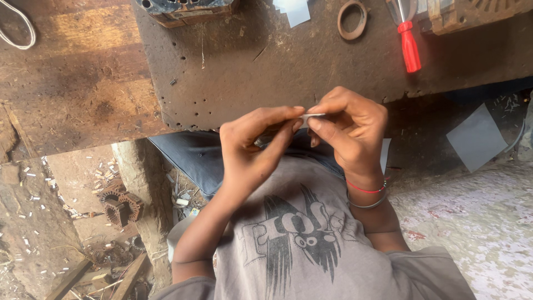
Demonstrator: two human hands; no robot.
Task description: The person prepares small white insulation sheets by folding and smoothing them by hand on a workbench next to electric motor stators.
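Note:
My left hand (256,145) and my right hand (348,131) meet in front of my chest, just below the edge of a dark worn workbench (277,72). Between their fingertips they pinch a small pale strip of paper-like sheet (312,116), held flat and narrow. A wider piece of the same pale sheet (385,155) shows behind my right wrist, which wears a red thread and a grey bangle. Both hands grip the strip; most of it is hidden by my fingers.
On the bench lie a red-handled screwdriver (410,51), a brown ring (352,19), pale sheet pieces (294,10) and a motor part (186,10). A grey sheet (476,138) lies on the ground at right. A rusty stator (121,205) and paper scraps lie lower left.

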